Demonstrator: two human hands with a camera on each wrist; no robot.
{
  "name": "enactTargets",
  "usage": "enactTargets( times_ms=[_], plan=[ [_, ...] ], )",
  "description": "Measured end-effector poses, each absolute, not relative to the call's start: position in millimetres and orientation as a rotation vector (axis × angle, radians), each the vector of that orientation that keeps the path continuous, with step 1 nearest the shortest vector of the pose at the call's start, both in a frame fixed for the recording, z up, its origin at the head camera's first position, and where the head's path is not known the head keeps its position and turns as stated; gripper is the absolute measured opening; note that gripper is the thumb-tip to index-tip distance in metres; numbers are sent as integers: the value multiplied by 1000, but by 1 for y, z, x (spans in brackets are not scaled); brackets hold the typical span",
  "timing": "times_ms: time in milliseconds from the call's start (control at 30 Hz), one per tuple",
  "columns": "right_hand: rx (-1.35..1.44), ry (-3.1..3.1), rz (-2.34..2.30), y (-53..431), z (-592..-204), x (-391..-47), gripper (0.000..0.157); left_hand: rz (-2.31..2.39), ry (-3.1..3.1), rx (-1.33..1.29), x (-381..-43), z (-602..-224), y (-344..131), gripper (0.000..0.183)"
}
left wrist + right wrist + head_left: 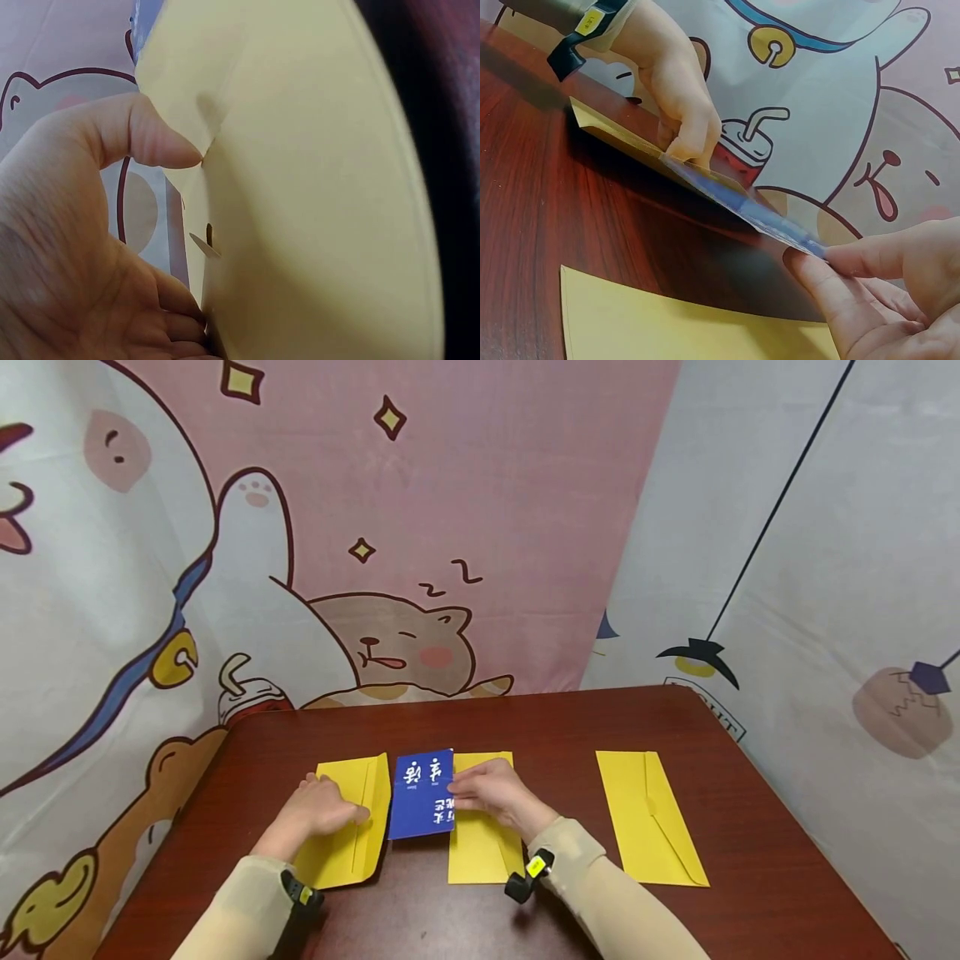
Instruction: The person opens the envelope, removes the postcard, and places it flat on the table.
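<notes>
Toward the left edge of the surface (555, 727), the left grip (322, 806) pinches a yellow envelope (352, 839), probably to steady its tilt; farther in from that edge, the right grip (495, 789) pinches the blue card (422, 797) by its right edge, likely leaving its envelope-facing side free.

Cartoon-printed cloth (525, 527) behind a table (555, 727) suggests a curtained booth.
</notes>
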State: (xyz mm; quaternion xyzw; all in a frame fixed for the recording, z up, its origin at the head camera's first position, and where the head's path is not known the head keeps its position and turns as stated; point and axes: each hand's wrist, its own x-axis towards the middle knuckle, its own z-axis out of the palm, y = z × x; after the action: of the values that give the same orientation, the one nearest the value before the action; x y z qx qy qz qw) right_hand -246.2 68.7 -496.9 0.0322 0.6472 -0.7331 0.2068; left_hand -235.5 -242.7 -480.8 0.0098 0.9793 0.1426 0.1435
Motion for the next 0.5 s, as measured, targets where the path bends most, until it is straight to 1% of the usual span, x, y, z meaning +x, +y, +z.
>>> enactTargets(
  times_ms=[500],
  plan=[
    [102,1797,-2031,74,-502,-250,24,409,2821,43,-236,-481,-243,111]
  ],
)
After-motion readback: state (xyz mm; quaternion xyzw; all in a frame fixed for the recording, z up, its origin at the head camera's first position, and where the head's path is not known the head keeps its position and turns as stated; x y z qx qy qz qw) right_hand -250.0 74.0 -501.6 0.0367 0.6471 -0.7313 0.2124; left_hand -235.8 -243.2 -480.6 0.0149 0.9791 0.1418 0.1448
